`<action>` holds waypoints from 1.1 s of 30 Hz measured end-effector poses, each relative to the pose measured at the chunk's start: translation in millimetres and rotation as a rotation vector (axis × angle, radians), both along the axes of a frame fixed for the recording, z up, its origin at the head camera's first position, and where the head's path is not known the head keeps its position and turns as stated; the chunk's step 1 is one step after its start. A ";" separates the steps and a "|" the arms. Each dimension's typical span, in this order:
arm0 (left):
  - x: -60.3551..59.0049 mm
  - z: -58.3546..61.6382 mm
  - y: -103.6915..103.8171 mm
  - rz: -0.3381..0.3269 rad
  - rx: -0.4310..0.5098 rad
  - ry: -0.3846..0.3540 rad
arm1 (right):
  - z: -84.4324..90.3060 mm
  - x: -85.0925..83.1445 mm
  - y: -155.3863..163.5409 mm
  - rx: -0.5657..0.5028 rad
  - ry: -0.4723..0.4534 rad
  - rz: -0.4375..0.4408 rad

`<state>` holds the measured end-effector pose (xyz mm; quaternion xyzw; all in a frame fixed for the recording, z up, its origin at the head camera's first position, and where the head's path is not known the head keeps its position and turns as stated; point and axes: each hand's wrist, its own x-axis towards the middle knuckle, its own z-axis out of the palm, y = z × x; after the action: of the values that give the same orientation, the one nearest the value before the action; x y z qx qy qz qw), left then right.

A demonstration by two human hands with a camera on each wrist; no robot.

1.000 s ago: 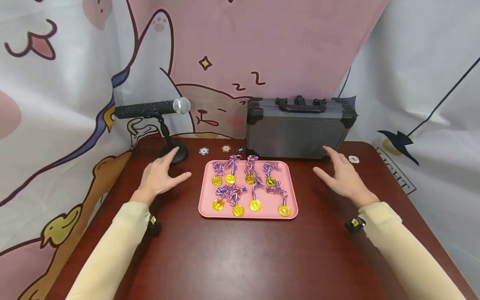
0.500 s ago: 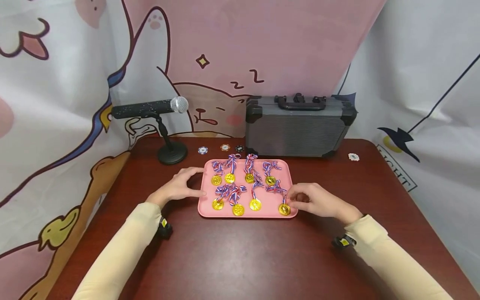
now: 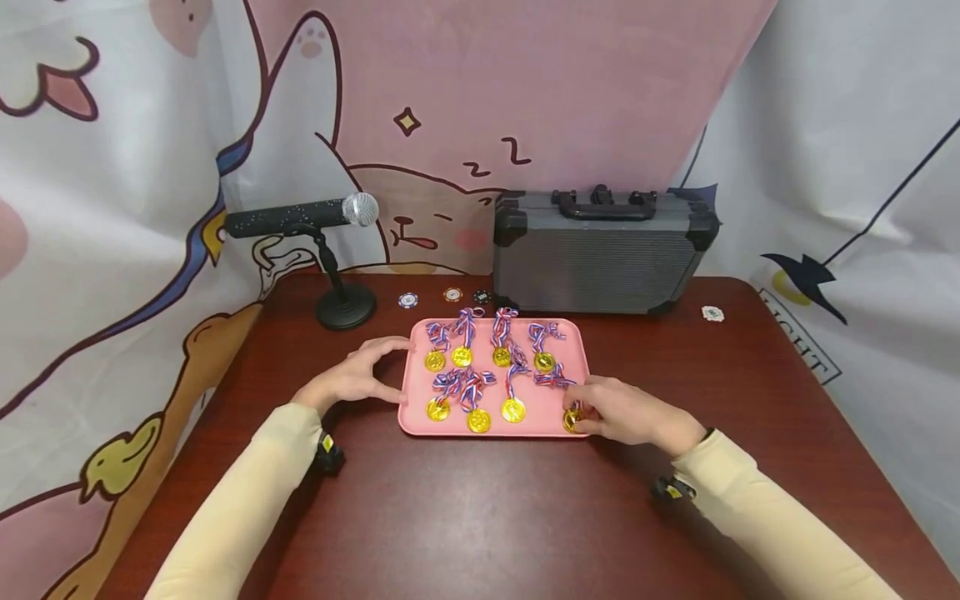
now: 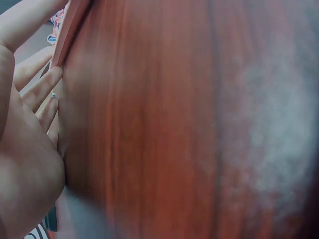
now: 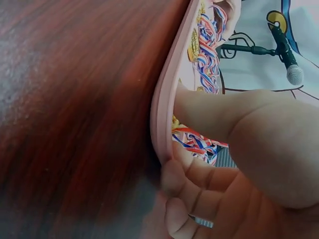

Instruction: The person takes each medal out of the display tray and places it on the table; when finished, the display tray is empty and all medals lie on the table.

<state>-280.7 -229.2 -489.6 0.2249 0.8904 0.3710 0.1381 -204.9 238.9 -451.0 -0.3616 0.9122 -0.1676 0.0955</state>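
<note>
A pink tray (image 3: 491, 427) lies on the dark red table and carries several gold medals (image 3: 513, 409) with red, white and blue ribbons. My left hand (image 3: 360, 377) curves round the tray's left edge, fingers at the far left corner and thumb on the side rim. In the left wrist view the fingers (image 4: 40, 87) touch the tray's rim (image 4: 70, 25). My right hand (image 3: 618, 410) grips the front right corner. The right wrist view shows its thumb (image 5: 214, 112) over the rim (image 5: 164, 114) and its fingers curled beneath. The thumb partly covers the corner medal (image 3: 572, 419).
A microphone on a black stand (image 3: 300, 218) stands at the back left. A grey hard case (image 3: 600, 254) stands behind the tray. Three poker chips (image 3: 407, 300) lie between them, and a white chip (image 3: 712, 313) lies right of the case. Printed cloth hangs behind and beside the table (image 3: 480, 517).
Both hands came in from near the microphone base and the case to the tray's edges. In the last half second the right hand slid to the front right corner and closed on the rim.
</note>
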 end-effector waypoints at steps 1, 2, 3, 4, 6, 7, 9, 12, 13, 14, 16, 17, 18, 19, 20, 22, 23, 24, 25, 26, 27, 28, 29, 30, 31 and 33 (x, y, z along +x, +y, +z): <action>0.0 0.1 0.3 -0.001 0.000 0.002 | 0.8 0.0 0.0 0.009 -0.004 -0.007; 0.0 0.1 0.5 0.001 -0.001 0.000 | 1.2 -0.3 -0.1 0.010 -0.009 -0.011; 0.3 0.0 0.7 0.004 -0.003 -0.002 | 1.3 -0.7 -0.2 0.005 -0.015 -0.014; 0.6 0.0 0.8 0.007 -0.006 -0.005 | 1.2 -1.3 0.1 -0.006 -0.030 -0.017; 1.4 0.3 0.9 0.012 -0.009 -0.009 | 0.6 -2.4 0.7 -0.041 -0.056 -0.013; 1.8 0.3 0.7 0.010 -0.011 -0.003 | 0.3 -3.1 1.3 -0.063 -0.065 -0.010; 2.4 1.0 0.5 0.012 -0.009 0.000 | 0.4 -4.8 2.8 -0.122 -0.080 0.000; 2.6 2.2 -0.4 0.012 0.004 0.007 | 2.5 -8.3 8.4 -0.208 -0.058 -0.008; 2.9 3.0 -0.6 0.011 0.010 0.009 | 4.1 -9.9 11.2 -0.234 -0.050 -0.025; 3.0 3.3 -0.7 0.011 0.017 0.005 | 5.8 -11.9 14.3 -0.266 -0.048 -0.047; 3.3 3.5 -1.2 0.011 0.023 -0.002 | 10.0 -16.9 22.0 -0.335 -0.049 -0.101; 3.3 3.2 -1.4 0.009 0.025 -0.007 | 12.7 -20.0 26.3 -0.368 -0.062 -0.139; 3.1 2.6 -1.7 0.007 0.025 -0.009 | 15.8 -23.3 30.7 -0.414 -0.076 -0.168; 3.1 2.3 -1.9 0.005 0.024 -0.013 | 19.0 -26.9 35.4 -0.459 -0.089 -0.199; 3.1 1.7 -2.1 0.004 0.023 -0.017 | 22.9 -30.5 39.8 -0.501 -0.097 -0.231; 2.9 1.1 -2.2 0.005 0.024 -0.022 | 30.8 -38.7 48.9 -0.579 -0.101 -0.298; 2.7 0.9 -2.1 0.005 0.025 -0.023 | 35.1 -42.8 52.8 -0.615 -0.101 -0.333; 2.3 0.5 -2.4 0.006 0.026 -0.023 | 38.9 -46.9 56.5 -0.648 -0.095 -0.361; 2.5 0.9 -2.4 0.008 0.026 -0.025 | 42.2 -51.0 60.0 -0.672 -0.086 -0.390; 2.6 1.3 -2.2 0.010 0.029 -0.026 | 44.7 -55.2 63.1 -0.693 -0.078 -0.416; 2.5 1.3 -2.1 0.011 0.032 -0.025 | 45.7 -59.6 65.6 -0.716 -0.073 -0.436; 2.4 1.3 -2.2 0.012 0.035 -0.025 | 45.7 -63.6 67.5 -0.730 -0.073 -0.455; 2.2 1.2 -2.4 0.011 0.036 -0.023 | 44.3 -67.3 68.8 -0.738 -0.073 -0.470; 2.0 1.0 -2.5 0.011 0.039 -0.020 | 41.2 -70.8 69.7 -0.740 -0.076 -0.479; 2.1 1.0 -2.3 0.010 0.042 -0.019 | 36.5 -74.0 70.0 -0.738 -0.086 -0.489; 1.7 0.1 -2.1 0.006 0.048 -0.019 | 23.9 -78.7 68.7 -0.719 -0.118 -0.505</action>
<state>-279.1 -231.3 -489.5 0.2219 0.8806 0.3946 0.1401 -283.6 307.6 -427.2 -0.1276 0.8486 -0.5126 -0.0285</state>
